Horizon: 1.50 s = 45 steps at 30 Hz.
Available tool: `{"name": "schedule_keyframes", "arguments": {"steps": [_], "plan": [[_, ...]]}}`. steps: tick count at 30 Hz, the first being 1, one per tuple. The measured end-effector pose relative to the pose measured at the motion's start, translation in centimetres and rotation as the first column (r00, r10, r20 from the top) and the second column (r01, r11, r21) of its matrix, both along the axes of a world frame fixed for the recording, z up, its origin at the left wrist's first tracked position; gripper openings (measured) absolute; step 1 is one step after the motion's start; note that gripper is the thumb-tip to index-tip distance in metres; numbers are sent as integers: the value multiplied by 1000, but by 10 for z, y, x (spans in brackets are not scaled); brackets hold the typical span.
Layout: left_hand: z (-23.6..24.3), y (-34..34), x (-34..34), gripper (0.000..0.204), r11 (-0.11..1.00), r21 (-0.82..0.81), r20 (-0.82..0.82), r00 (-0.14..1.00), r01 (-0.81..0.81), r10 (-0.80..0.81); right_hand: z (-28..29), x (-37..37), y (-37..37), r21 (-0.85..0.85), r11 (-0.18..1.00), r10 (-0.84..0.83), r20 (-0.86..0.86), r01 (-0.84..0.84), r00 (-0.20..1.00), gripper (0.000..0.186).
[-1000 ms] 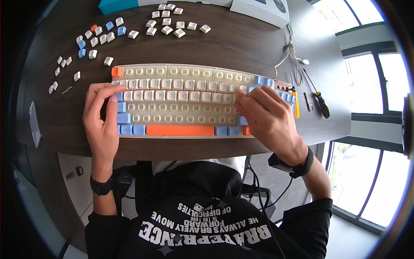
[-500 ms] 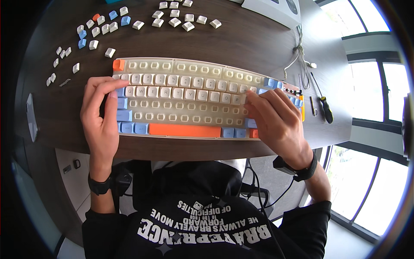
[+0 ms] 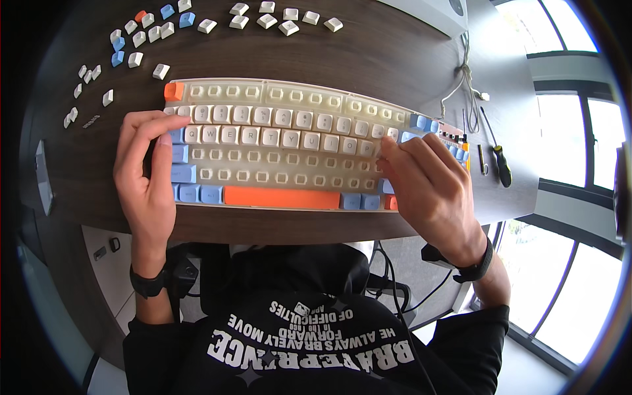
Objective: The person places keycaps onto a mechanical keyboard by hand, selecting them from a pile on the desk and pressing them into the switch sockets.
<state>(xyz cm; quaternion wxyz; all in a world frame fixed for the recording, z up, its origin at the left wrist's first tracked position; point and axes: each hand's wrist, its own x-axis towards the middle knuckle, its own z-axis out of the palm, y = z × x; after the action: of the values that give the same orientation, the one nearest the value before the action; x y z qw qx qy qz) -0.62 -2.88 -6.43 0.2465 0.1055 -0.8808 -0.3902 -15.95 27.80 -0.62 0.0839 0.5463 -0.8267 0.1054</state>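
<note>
A keyboard (image 3: 283, 197) with a translucent cream case lies along the table's front edge, partly fitted with white, blue and orange keycaps; two middle rows and most of the top row lack caps. My left hand (image 3: 146, 174) rests open over its left end, fingers curved, index fingertip touching a white cap in the upper row. My right hand (image 3: 431, 197) is closed at the right end of the lettered row, thumb and index together on the keys; what lies between those fingertips is hidden.
Loose keycaps (image 3: 288, 28) are scattered behind and left of the keyboard. A white box (image 3: 438, 13) and coiled cable (image 3: 466, 72) are at the back right. A screwdriver (image 3: 503, 171) and small metal tool (image 3: 482, 158) lie right; a pale flat object (image 3: 43, 178) is far left.
The view has shifted, so table items appear higher and those on the right farther right. Both hands stay at the same places on the keyboard, with little change in finger shape.
</note>
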Motion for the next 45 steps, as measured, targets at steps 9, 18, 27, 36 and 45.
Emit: {"name": "schedule_keyframes", "arguments": {"steps": [9,18,27,36,45], "plan": [[-2,0,-3,23,1000,-12,-46,999,-11,10,6,2,-1,-12,997,-70,18,70,997,28],[-2,1,-1,21,999,-35,-42,999,-1,0,-3,10,-1,39,996,-76,-9,76,997,30],[-4,0,-3,21,999,-53,-41,999,-11,9,-2,19,-8,251,964,-43,-186,90,982,43],[-1,2,-4,22,999,-35,-41,999,-19,18,0,31,-16,352,933,3,-227,79,974,57],[3,4,1,25,999,-13,-28,998,-49,49,36,-6,-23,231,973,-24,135,-8,991,28]]}}
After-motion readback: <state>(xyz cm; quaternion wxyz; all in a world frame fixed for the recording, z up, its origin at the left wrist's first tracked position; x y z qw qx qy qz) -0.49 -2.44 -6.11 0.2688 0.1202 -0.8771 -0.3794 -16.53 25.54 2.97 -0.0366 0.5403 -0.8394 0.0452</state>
